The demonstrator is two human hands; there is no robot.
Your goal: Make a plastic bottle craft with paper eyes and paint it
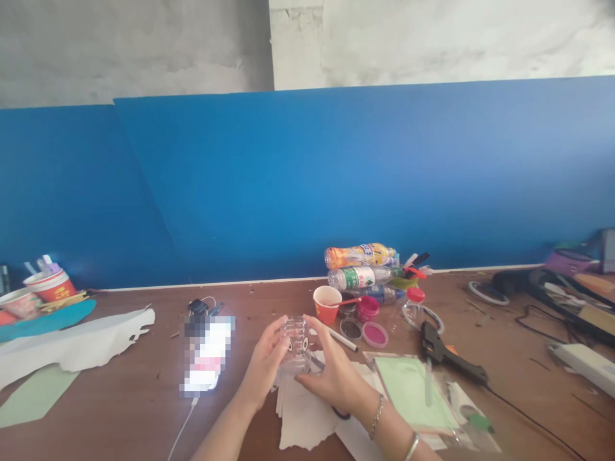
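A clear plastic bottle piece [296,362], ribbed, with two black-and-white eyes on its front, is held upright between my hands above the papers. My left hand [267,360] grips its left side, with thumb and fingers closed on it. My right hand [339,378] curls around the right side, fingers near the top and thumb low down. Torn white paper [305,416] lies beneath, and a dark, partly hidden tool handle [341,415] shows under my right wrist. Just behind are a red-and-white paper cup [327,312] and a white marker [343,339].
Plastic bottles [360,276] lie by the blue partition [288,179], near an open pink paint pot [368,308]. To the right rests a black glue gun [444,352] with its cord, beside green sheets [413,392]. A lit phone [209,355] on a cable is at left.
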